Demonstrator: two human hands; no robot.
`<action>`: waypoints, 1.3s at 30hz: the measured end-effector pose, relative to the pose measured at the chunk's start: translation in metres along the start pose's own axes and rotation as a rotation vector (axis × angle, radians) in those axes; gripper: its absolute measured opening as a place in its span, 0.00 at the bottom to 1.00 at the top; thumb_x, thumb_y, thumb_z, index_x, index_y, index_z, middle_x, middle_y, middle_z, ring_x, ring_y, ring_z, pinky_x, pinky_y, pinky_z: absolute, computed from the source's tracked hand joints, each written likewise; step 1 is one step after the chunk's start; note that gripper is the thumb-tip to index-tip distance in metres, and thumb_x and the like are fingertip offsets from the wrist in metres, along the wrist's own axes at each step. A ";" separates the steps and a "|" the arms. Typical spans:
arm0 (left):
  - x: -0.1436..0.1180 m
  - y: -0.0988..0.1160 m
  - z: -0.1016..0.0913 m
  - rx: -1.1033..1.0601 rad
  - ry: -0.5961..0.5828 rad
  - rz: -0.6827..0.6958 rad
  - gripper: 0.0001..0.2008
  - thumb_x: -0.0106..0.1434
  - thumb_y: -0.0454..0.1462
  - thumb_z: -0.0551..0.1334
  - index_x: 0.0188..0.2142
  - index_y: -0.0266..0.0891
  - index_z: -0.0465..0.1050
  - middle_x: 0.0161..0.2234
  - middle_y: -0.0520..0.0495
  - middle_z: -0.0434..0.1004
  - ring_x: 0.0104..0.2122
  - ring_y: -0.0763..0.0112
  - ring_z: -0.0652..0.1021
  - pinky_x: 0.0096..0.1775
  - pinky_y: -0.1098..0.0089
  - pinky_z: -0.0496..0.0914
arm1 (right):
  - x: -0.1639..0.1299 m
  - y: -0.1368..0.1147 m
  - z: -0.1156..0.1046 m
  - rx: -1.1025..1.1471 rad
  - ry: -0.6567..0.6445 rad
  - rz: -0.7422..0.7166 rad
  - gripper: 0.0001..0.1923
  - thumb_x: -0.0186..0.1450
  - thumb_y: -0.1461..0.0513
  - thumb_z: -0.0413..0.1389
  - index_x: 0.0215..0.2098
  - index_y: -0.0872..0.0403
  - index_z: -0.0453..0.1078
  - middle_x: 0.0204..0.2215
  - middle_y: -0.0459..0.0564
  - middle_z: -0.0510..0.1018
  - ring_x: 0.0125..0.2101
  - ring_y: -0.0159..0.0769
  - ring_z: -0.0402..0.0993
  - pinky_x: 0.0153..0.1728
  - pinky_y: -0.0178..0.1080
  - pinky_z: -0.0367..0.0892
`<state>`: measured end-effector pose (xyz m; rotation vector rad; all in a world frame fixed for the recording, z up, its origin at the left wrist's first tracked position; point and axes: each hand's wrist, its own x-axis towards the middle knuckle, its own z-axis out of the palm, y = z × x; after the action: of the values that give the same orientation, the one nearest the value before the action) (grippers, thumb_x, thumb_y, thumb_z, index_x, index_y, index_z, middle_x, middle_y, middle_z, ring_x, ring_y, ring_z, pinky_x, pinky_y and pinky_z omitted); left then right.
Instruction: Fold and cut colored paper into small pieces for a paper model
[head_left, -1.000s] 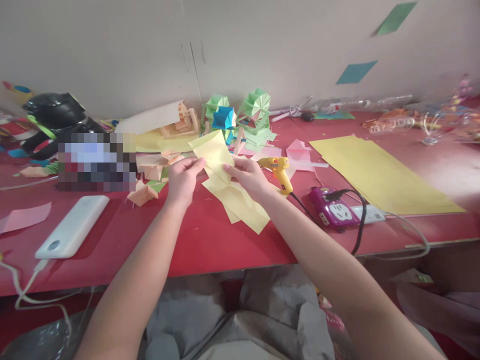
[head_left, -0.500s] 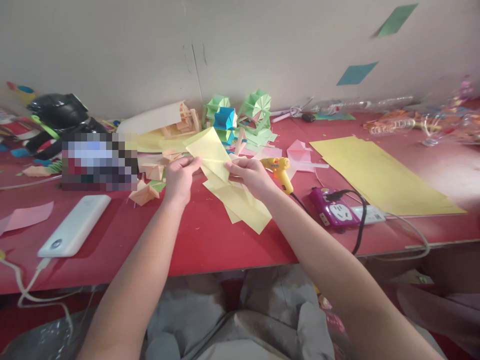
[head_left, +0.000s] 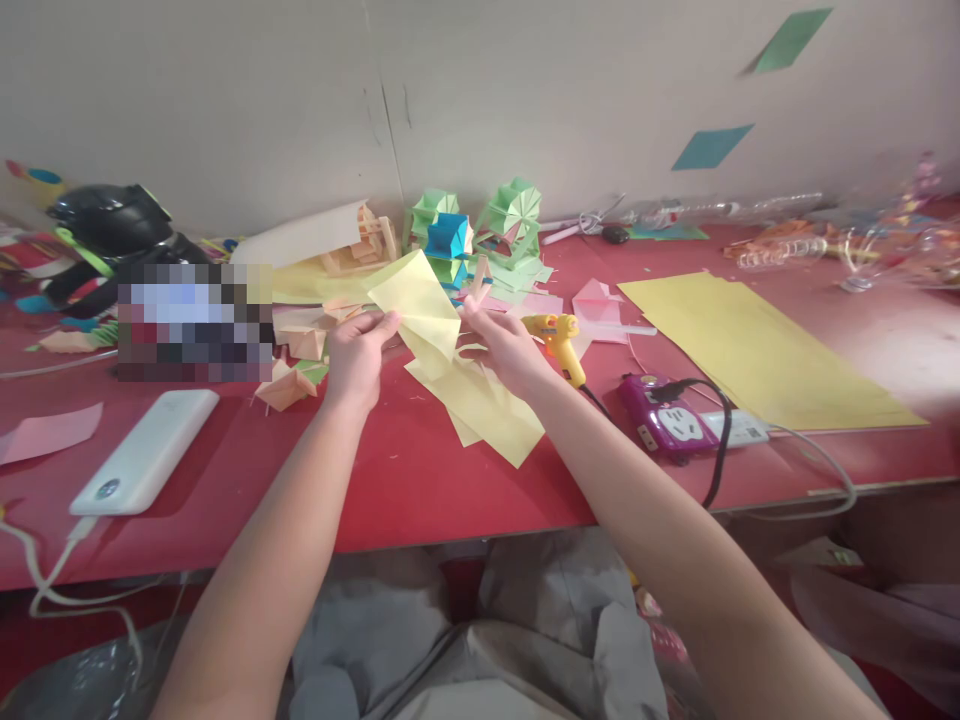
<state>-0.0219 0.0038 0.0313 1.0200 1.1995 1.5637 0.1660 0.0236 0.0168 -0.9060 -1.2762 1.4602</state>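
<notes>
Pinching the creased yellow sheet [head_left: 420, 300] in the left hand [head_left: 357, 358], behind the table's front edge [head_left: 465, 534]; just opening the right hand [head_left: 511, 350] beside it, apparently leaving support one-sided.

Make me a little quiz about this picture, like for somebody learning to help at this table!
1. True or false: the left hand is pinching a yellow sheet.

2. Which of these is nearest the right hand?
A) power bank
B) glue gun
C) blue wall paper

3. Fill in the colour: the power strip has a ____ case.

Key: 1. True. 2. B. 3. Purple.
</notes>
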 end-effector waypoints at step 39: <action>-0.001 -0.009 -0.001 0.104 -0.228 -0.090 0.29 0.44 0.38 0.76 0.47 0.38 0.73 0.37 0.44 0.83 0.39 0.58 0.82 0.42 0.59 0.77 | -0.003 0.008 0.004 0.021 0.027 0.026 0.11 0.61 0.55 0.65 0.35 0.54 0.75 0.34 0.52 0.82 0.36 0.39 0.81 0.41 0.45 0.79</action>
<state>-0.0210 0.0040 0.0226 1.1617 1.1608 1.2886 0.1613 0.0192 0.0094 -0.9290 -1.2316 1.4740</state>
